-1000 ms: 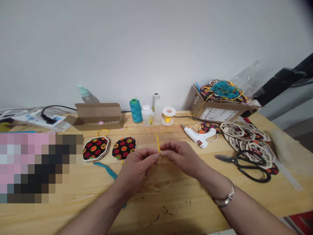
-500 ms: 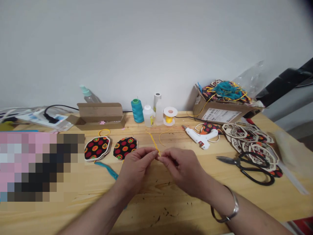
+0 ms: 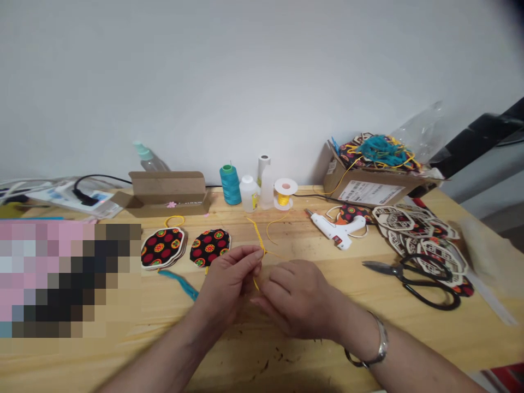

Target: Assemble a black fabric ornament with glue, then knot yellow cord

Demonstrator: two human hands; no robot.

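Observation:
A yellow cord (image 3: 258, 234) runs up from my fingers over the wooden table, its upper part doubled or braided, with a thin loose end pointing right. My left hand (image 3: 231, 278) pinches it between thumb and forefinger. Lower down, my right hand (image 3: 297, 297) is closed on the cord's lower stretch, which shows between the two hands; its fingertips are partly hidden. Left of my left hand lies a round black patterned fabric piece (image 3: 210, 247), and beside that a stack of similar pieces (image 3: 162, 247) with a yellow loop and a teal tassel (image 3: 179, 283).
Black-handled scissors (image 3: 413, 275) and cut pieces (image 3: 426, 234) lie at right, near a white glue gun (image 3: 338, 229). Along the wall stand a teal thread cone (image 3: 230, 185), bottles (image 3: 248, 194), a yellow cord spool (image 3: 284, 194) and cardboard boxes (image 3: 167, 188). The left edge is pixelated.
My right hand has moved down and slightly toward me, drawing away from my left fingertips along the cord. My left hand keeps nearly the same place.

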